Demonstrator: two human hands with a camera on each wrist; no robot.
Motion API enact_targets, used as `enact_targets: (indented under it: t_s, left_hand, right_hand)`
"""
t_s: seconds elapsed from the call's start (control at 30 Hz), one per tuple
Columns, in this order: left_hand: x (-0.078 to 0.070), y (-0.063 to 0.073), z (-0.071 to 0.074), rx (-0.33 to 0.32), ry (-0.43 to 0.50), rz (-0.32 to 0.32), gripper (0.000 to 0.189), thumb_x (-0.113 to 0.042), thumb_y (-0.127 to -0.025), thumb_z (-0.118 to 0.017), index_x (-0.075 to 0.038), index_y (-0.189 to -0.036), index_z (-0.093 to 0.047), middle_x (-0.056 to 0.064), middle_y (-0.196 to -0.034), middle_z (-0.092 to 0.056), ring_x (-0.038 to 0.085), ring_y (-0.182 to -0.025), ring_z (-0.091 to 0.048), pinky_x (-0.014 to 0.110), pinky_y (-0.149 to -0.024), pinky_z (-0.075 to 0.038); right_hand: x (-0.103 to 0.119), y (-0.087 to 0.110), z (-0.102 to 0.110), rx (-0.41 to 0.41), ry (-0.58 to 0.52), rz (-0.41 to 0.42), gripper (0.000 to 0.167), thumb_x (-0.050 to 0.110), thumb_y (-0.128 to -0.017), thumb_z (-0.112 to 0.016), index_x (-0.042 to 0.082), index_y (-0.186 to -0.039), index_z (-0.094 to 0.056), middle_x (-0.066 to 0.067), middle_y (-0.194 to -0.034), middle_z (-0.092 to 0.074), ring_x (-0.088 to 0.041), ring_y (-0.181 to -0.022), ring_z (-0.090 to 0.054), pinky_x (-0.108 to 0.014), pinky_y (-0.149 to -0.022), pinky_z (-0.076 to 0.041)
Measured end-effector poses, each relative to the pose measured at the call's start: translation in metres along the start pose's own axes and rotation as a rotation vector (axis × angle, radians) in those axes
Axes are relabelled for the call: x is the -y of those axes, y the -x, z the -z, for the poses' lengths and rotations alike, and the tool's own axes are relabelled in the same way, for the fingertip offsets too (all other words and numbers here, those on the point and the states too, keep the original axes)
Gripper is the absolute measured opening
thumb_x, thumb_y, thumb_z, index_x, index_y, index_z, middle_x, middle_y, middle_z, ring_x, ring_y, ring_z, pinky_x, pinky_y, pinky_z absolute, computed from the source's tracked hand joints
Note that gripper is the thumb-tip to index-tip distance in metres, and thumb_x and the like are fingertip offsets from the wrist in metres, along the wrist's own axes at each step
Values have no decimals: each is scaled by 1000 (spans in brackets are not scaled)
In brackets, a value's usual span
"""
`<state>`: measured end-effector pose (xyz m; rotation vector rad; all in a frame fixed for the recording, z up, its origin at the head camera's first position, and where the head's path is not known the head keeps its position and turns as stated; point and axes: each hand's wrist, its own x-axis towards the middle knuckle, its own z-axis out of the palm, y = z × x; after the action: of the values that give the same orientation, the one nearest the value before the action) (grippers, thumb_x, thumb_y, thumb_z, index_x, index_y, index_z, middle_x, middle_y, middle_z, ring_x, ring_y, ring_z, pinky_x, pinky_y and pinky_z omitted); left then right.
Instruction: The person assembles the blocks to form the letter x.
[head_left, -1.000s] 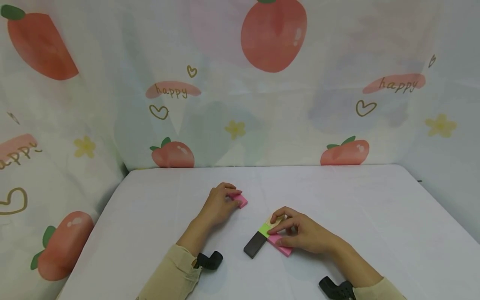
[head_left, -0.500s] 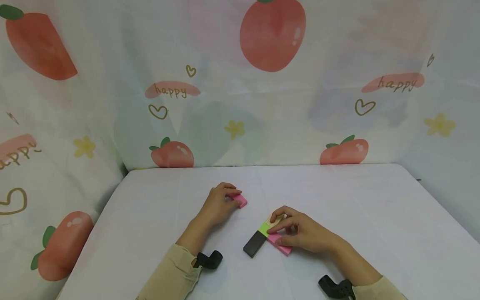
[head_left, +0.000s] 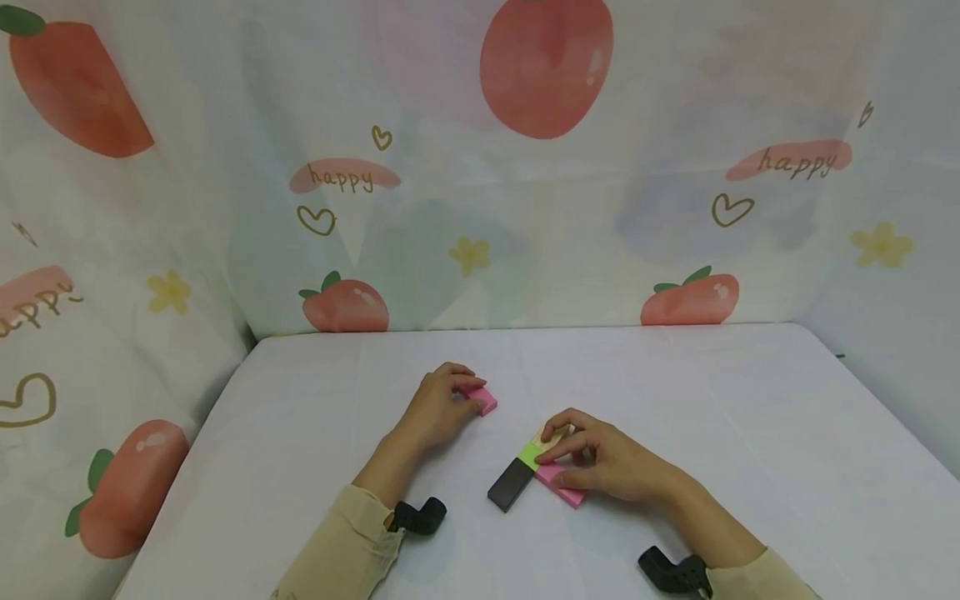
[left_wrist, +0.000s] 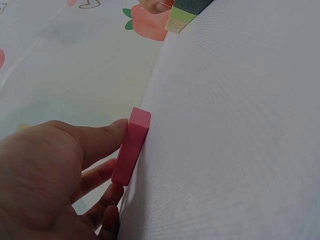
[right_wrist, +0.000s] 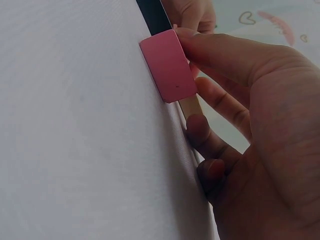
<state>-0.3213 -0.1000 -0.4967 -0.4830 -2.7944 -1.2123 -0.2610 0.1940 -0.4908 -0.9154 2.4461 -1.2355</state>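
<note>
My left hand (head_left: 437,410) pinches a small pink block (head_left: 487,402) low over the white table. The left wrist view shows the thumb on one side of this block (left_wrist: 133,147) and fingertips against the other. To the right, a black block (head_left: 512,485), a lime green block (head_left: 528,455) and a pale wooden block (head_left: 558,435) form a slanting row. A second pink block (head_left: 566,492) branches off it towards the front right. My right hand (head_left: 618,467) grips that pink block (right_wrist: 170,67) at its edge, while other fingertips touch the green and wooden blocks, partly hiding them.
A white cloth covers the table (head_left: 360,367), with its back edge against a fruit-printed curtain (head_left: 540,217). Black wrist-worn devices, one on the left wrist (head_left: 420,517) and one on the right (head_left: 672,573), stick out close to the tabletop.
</note>
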Motion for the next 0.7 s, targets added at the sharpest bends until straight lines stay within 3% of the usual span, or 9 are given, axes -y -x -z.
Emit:
enact_targets:
  t_s: [0.7]
  left_hand:
    - [-1,0,1,33,3,30,28,-17,-91,-78,-14,-118,-79,4,-130,-66,29,-121,-58,47,-104,-47]
  right_hand:
    - [-4,-1,0,3,-17,-3,22,27,-90,-81,30,-112,-81,3,-129,-58,-16,-110,-57,-26,-85,-47]
